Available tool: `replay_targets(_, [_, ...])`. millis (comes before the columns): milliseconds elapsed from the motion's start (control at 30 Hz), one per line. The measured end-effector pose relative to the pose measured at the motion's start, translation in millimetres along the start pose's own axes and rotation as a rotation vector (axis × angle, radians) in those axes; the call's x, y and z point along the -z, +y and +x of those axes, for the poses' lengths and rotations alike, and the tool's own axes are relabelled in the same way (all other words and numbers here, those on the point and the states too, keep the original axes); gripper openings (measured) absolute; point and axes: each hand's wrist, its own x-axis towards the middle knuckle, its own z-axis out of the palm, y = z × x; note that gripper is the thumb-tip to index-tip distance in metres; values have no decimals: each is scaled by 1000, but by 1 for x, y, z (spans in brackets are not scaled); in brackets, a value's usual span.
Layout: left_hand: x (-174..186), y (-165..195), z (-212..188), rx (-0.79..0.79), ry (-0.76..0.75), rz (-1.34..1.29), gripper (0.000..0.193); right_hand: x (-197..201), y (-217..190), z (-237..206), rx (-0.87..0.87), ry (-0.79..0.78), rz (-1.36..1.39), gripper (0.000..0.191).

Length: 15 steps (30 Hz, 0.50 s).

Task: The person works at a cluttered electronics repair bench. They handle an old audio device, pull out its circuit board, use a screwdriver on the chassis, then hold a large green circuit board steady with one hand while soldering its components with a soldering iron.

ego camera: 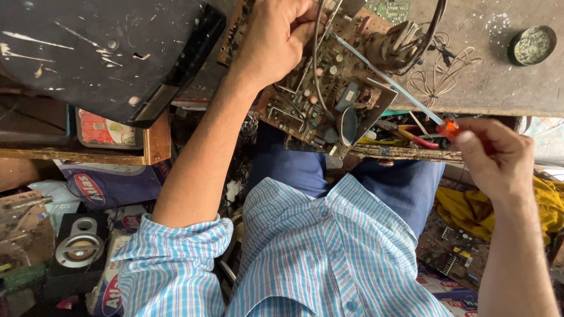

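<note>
Cluttered repair bench (505, 88): left hand (273, 41) fingers curled around circuit board (329, 94), right hand (493, 155) fingers pinching orange-handled screwdriver (405, 97), tip on board; components remain mounted.

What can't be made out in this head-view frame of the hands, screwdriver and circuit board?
- Left hand fingertips: cut off by the top edge; what they grip is unclear.
- Screwdriver tip: lost among circuit board parts; contact point unclear.
- Screwdriver handle: mostly covered by the right hand.
- Board's far edge: cut off by the top edge.
</note>
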Motion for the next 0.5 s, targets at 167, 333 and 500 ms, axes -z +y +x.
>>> replay_targets(167, [3,3,-1,-23,1,54,19,-2,-12,1,111,19,35,25])
replay_targets(333, [5,5,1,-12,-2,9,16,-1,-16,3,56,-21,54,28])
replay_targets(500, [7,5,1,-6,-3,64,14,-1,-8,4,73,-21,34,24])
